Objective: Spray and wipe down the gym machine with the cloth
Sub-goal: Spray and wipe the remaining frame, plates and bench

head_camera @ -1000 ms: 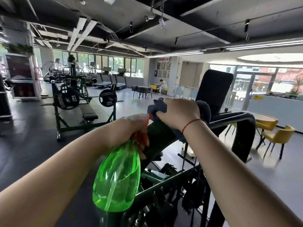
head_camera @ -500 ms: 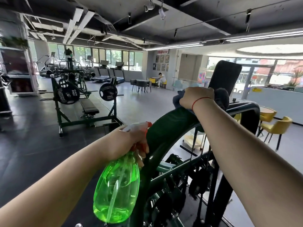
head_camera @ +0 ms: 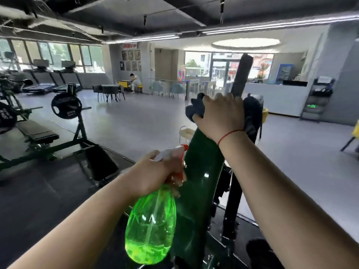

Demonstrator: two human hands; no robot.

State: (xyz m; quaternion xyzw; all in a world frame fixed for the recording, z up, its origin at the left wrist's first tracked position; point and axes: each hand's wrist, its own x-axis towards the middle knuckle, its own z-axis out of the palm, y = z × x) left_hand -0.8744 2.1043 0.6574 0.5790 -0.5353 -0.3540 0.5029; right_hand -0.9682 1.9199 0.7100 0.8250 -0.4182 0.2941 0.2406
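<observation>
A dark green curved frame of the gym machine (head_camera: 202, 171) rises in front of me, with a black upright pad (head_camera: 240, 74) behind it. My right hand (head_camera: 221, 115) presses a dark blue cloth (head_camera: 196, 108) onto the top of the green frame, fingers curled over the cloth. My left hand (head_camera: 155, 171) grips the neck of a green translucent spray bottle (head_camera: 151, 226) with a white and red trigger head, held just left of the frame, nozzle toward it.
A weight bench rack with black plates (head_camera: 66, 107) stands to the left on dark matting. Treadmills (head_camera: 56, 78) line the far windows. Tables and chairs (head_camera: 108, 92) with a seated person are at the back. A white counter (head_camera: 275, 98) is far right, a yellow chair (head_camera: 355, 133) at the right edge.
My view swung right and the frame now looks upright. My right hand has slid the cloth further up along the green frame; my left hand still holds the bottle beside it.
</observation>
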